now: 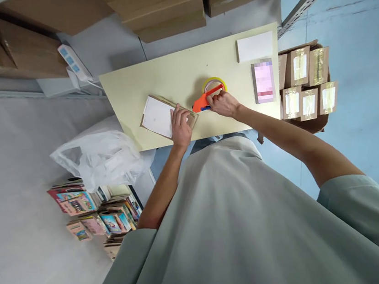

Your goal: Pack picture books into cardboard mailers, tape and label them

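A small cardboard box (190,119) with a white label (157,117) on top lies at an angle on the pale yellow table. My left hand (181,125) is closed over the box's right end, fingers bent on its top; what the thumb does is hard to see. Just to the right, my right hand (223,103) is wrapped round the handle of an orange tape dispenser (201,102). The dispenser carries a roll of yellow tape (204,85), and its front end is at the box's right corner. Whether tape touches the box cannot be made out.
On the table (167,75), a white stack (255,47) and a blurred-out phone-like object (264,81) lie right. Packed boxes (299,65) stand beyond. At left are a white plastic bag (103,155), books (111,220) and a power strip (74,63). Large cartons (162,7) line the back.
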Tool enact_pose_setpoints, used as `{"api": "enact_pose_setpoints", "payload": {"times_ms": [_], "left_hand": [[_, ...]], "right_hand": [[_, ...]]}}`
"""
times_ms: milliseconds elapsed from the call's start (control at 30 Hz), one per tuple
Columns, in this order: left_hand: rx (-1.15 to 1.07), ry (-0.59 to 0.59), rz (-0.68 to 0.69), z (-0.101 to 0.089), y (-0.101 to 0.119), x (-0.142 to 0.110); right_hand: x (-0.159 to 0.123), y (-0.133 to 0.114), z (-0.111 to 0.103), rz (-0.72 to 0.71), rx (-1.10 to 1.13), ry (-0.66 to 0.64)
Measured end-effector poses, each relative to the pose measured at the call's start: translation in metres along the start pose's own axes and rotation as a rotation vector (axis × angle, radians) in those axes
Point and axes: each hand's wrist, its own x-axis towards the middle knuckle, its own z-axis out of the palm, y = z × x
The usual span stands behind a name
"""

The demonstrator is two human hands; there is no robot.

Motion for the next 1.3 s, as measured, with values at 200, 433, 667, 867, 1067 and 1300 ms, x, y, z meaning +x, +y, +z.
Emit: {"api": "enact_pose_setpoints", "payload": {"times_ms": [200,433,667,867,1067,1300], "left_hand": [[0.024,0.047,-0.038,-0.024,-0.016,0.008],[0.103,0.233,-0.416,-0.050,-0.073,0.067],[0.080,0.013,-0.121,-0.031,-0.033,0.044],[0.106,-0.048,-0.022,-0.016,-0.015,0.011],[0.067,-0.048,-0.072,-0.010,-0.014,0.009],[0.053,-0.047,-0.058,-0.009,-0.020,0.009]], "right_hand": [[0.017,-0.011,-0.017,-0.114,-0.012,-0.011],[0.021,-0.015,-0.023,-0.179,0.035,-0.042],[0.019,-0.070,-0.008,-0.362,0.052,-0.059],[0.019,-0.119,0.006,-0.368,0.208,-0.052],[0.011,-0.108,0.014,-0.308,0.206,-0.061],[-0.011,-0.014,0.005,-0.053,0.074,-0.077]]}}
